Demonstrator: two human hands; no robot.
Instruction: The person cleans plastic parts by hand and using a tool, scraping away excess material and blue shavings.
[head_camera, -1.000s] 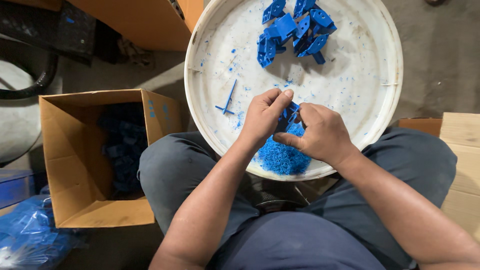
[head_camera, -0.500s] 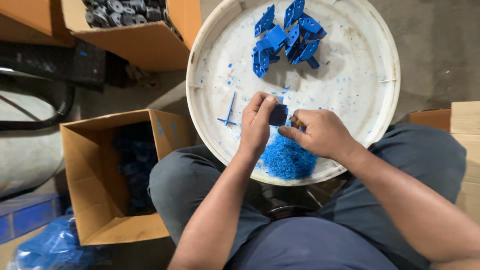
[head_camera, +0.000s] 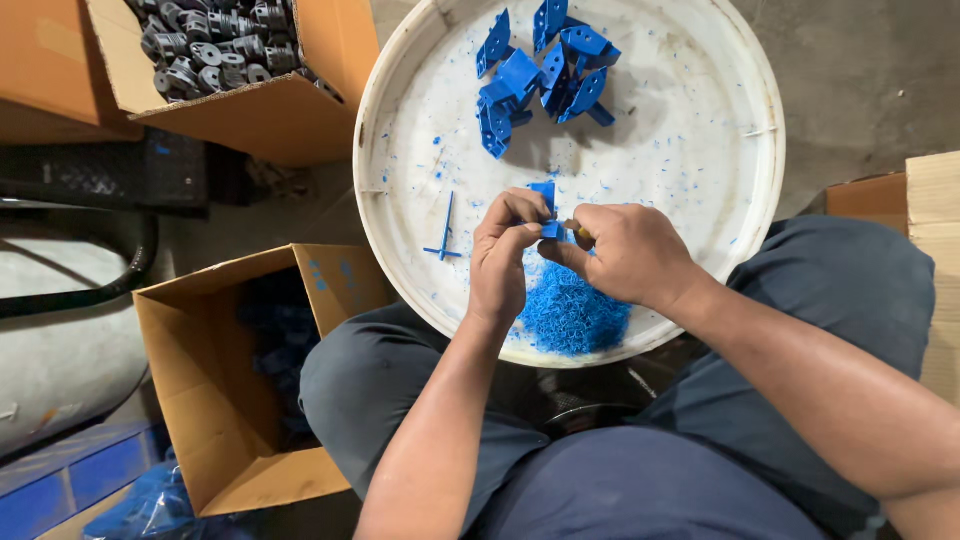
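**Inspector A:** Start with the biggest item.

**Inspector B:** A round white tray, shallow-rimmed, resting over the person's lap and speckled with blue flecks. To the left, on the floor, stands an open cardboard box with dark blue parts inside; a second cardboard box at upper left holds dark grey parts.

**Inspector A:** Contents of the tray?

**Inspector B:** A pile of blue plastic parts at the far side, well apart from the hands. A heap of fine blue shavings at the near rim, just below the hands. A thin blue sprue piece, cross-shaped, lies alone to the left.

**Inspector A:** The hands?

**Inspector B:** The left hand is closed in a pinch, thumb and fingers gripping a small blue plastic part. The right hand is curled shut around a small tool; only a yellowish bit shows between the fingers, touching the part.

**Inspector A:** Orientation and look of the part?

**Inspector B:** It is held above the tray's near half, between the two hands. Its long axis runs roughly away from the person, the upper end pointing towards the far pile. Visible surface is flat, angular, bright blue; the lower portion is hidden by the fingers.
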